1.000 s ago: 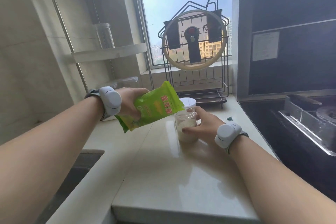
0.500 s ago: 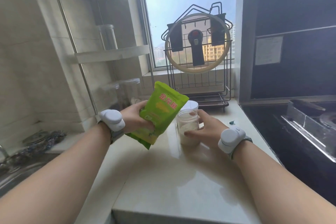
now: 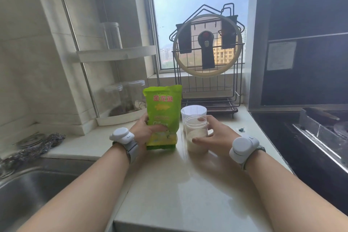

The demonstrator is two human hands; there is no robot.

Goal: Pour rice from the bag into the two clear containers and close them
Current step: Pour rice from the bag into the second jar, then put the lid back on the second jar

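A green rice bag (image 3: 163,117) stands upright on the pale counter (image 3: 184,190), its torn top open. My left hand (image 3: 145,132) grips its lower left side, thumb across the front. To its right stands a clear container (image 3: 196,135), open-topped and partly filled with white rice. My right hand (image 3: 216,135) holds this container from the right, fingers curled round it. Directly behind it is a second clear container (image 3: 193,112), mostly hidden, its contents unclear. No lids show.
A steel sink (image 3: 28,188) lies at the lower left with a scourer (image 3: 37,145) beside it. A corner shelf (image 3: 120,113) holds jars at the back left. A wire rack (image 3: 207,88) with a round lid stands behind. A dark stove (image 3: 310,137) borders the right.
My left hand swung the bag from a tilted pouring position over the container back to upright and set it down on the counter. My right hand stayed on the container.
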